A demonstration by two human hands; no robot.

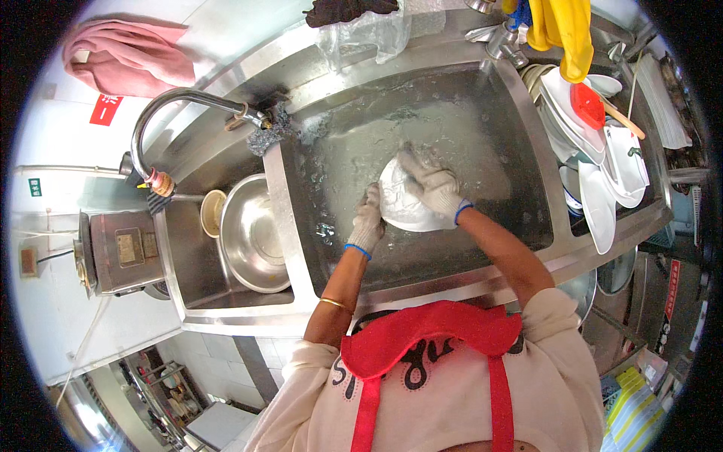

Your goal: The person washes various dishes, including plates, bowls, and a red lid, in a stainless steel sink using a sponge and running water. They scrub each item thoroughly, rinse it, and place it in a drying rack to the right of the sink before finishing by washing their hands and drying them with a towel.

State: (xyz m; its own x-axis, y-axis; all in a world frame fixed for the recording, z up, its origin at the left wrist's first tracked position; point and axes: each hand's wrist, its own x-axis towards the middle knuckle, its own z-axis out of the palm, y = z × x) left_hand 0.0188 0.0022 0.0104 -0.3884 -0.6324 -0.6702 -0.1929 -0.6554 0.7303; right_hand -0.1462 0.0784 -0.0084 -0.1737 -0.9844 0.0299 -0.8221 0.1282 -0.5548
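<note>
A round white dish (415,217) is held low over the water in the wide middle sink basin (542,237). My left hand (370,220), in a pale knitted glove with a blue cuff, grips its left rim. Across the right half of the dish lies my right hand (438,189), gloved the same way. Its fingers reach towards the far rim and are slightly blurred; whether they grip the dish or hold something against it does not show. Cloudy water (361,147) with some suds fills the basin around both hands.
Stacked white dishes (570,118) crowd the right basin, with a red-headed, wooden-handled utensil (587,106) on top. Yellow rubber gloves (565,39) hang above. A metal bowl (254,231) and a small tan bowl (213,213) sit left, near a curved faucet (186,93) and grey scourer (271,133).
</note>
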